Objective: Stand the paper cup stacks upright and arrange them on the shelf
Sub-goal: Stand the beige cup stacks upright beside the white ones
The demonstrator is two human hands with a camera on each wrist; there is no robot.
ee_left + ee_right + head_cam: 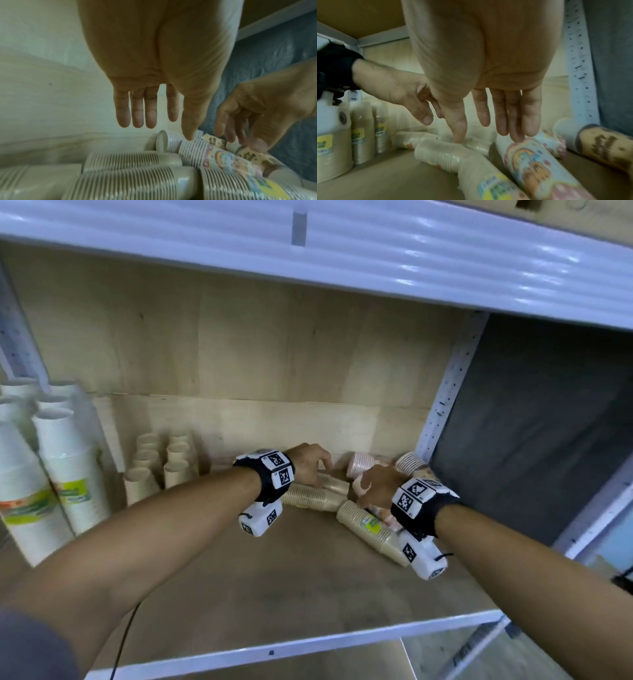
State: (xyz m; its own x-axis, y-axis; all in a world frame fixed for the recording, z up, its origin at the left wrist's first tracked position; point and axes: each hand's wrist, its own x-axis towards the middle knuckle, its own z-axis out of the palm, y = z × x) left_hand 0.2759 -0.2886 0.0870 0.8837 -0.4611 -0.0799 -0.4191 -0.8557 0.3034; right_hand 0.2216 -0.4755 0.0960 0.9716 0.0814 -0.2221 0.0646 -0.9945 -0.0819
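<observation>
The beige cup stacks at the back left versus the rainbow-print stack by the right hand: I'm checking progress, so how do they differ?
The beige cup stacks stand upright in tidy rows at the back left; the rainbow-print stack lies on its side in the jumble at the right. The beige ones are plain apart from a small yellow label, while the rainbow one is colourfully printed. No hand is near the beige ones; the right hand reaches over the rainbow one. Both are sleeves of nested cups.

Your bare forearms end in black wrist straps (274, 477) carrying white blocks printed with black square markers; a white camera housing (424, 556) hangs beneath each.
</observation>
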